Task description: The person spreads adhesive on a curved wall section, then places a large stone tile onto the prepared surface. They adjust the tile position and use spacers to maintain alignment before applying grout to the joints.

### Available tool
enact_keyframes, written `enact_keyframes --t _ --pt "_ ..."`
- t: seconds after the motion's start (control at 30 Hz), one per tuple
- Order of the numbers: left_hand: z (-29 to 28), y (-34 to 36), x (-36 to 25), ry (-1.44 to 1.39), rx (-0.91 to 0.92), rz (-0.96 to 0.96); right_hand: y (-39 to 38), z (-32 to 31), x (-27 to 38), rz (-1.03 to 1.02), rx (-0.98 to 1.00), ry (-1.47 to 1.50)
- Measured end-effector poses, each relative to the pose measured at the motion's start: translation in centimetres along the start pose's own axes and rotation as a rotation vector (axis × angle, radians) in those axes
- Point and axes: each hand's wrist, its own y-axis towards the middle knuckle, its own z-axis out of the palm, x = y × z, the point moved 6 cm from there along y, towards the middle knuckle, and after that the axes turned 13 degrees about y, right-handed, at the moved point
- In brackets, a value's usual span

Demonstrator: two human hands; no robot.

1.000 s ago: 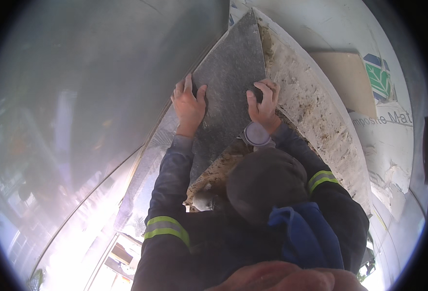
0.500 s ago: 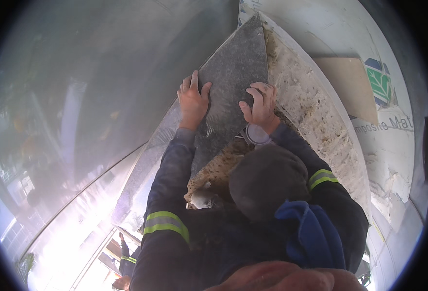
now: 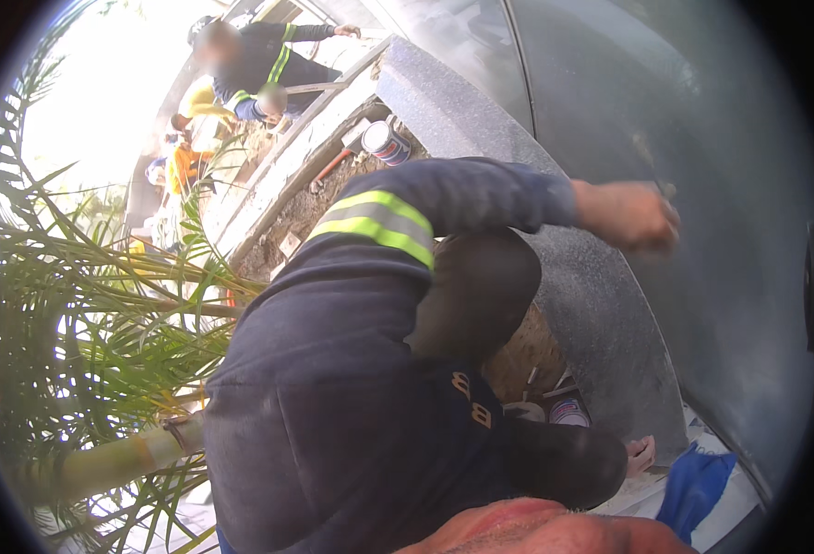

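My left arm, in a dark sleeve with a reflective band, reaches across to the right over a long grey stone slab [image 3: 601,319]. Its hand [image 3: 628,217] is in the air beside a glossy grey panel [image 3: 730,212]. That hand is blurred but curled like a fist; whether anything small is in it I cannot make out. Past my bent right knee, part of my right hand [image 3: 640,455] shows at the slab's near end, its fingers mostly hidden. Between my knees and the slab stands an open tin can [image 3: 568,413] on brown, rough ground.
A second can [image 3: 386,146] and an orange-handled tool [image 3: 333,168] lie beyond my left arm. Palm fronds [image 3: 102,286] crowd the left side. A co-worker [image 3: 282,60] in dark clothing bends at the far left, with others behind. A blue cloth [image 3: 698,485] hangs near the right.
The view has swung to the left, bringing in the palm and co-workers. My left hand has come off the grey slab and lifted; my right hand now shows only in part.
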Motion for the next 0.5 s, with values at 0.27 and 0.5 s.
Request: enact_keyframes --t 0.27,0.5 --pt "-27.5 -43.0 11.5 1.182 0.060 -1.183 10.9 0.2 5.7 0.298 0.258 -0.099" --pt "-34.3 -62.2 13.2 0.872 -0.226 -2.218 19.2 11.7 20.2 -0.149 0.540 -0.190"
